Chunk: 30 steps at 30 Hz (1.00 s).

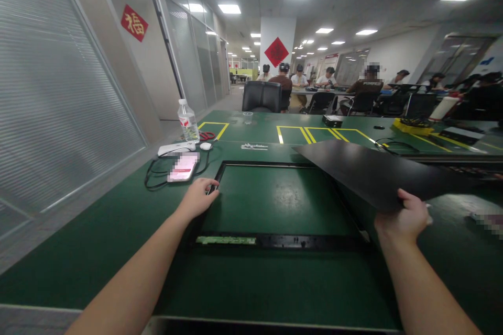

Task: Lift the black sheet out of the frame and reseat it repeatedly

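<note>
A black rectangular frame (314,242), like a screen bezel, lies flat on the green table (275,282). Along its near side runs a green circuit board strip (226,241). My left hand (199,198) is closed on the frame's left side, thumb and fingers pinching it. Off to the right, my right hand (404,217) grips the near edge of a thin black sheet-like panel (365,170). The panel is tilted above the table and covers part of the frame's far right corner. The fingertips of my right hand are partly hidden behind the panel.
Left of the frame are a phone (184,166) with a cable, a water bottle (188,121) and red scissors (207,136). Beyond it lies a caliper-like tool (254,146). A yellow object (412,128) with dark cables stands far right. Several people sit in the background.
</note>
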Motion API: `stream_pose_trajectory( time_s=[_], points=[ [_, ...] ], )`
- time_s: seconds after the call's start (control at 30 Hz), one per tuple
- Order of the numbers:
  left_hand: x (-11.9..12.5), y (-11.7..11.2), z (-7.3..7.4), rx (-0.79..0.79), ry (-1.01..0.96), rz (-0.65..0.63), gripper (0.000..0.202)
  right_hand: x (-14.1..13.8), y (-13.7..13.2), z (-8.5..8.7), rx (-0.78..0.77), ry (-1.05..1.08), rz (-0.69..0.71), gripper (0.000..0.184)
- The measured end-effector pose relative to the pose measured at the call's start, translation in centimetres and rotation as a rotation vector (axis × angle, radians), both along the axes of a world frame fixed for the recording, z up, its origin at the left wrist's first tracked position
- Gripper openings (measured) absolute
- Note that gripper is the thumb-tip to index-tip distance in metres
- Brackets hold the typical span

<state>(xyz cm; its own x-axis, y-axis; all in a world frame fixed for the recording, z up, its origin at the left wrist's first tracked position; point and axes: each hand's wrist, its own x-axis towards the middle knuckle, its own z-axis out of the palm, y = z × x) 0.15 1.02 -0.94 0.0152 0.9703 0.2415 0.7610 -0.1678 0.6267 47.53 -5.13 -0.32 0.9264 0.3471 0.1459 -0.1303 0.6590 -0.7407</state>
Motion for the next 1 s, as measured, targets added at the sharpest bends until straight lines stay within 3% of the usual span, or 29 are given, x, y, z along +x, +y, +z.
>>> stream_pose_trajectory(
  time_s=[0.13, 0.3, 0.6, 0.73, 1.0],
  points=[
    [-0.1, 0.1, -0.2, -0.013, 0.128, -0.033, 0.037, -0.8, -0.1, 0.7, 0.132, 0.072, -0.056, 0.026],
    [-0.1, 0.1, -0.3, -0.021, 0.161, -0.057, 0.037, -1.4, -0.7, 1.3, 0.041, 0.063, -0.015, 0.029],
    [-0.1, 0.1, -0.5, 0.001, 0.162, -0.074, 0.036, -0.4, -0.3, 0.7, -0.053, 0.106, -0.007, 0.036],
    [-0.1, 0.2, -0.6, 0.004, 0.163, -0.078, 0.035, -0.6, 0.1, 0.4, -0.146, 0.131, 0.039, 0.033],
    [0.0, 0.1, -0.6, 0.011, 0.164, -0.079, 0.033, -0.8, 0.9, -0.8, -0.173, 0.022, 0.196, 0.028]
  ],
)
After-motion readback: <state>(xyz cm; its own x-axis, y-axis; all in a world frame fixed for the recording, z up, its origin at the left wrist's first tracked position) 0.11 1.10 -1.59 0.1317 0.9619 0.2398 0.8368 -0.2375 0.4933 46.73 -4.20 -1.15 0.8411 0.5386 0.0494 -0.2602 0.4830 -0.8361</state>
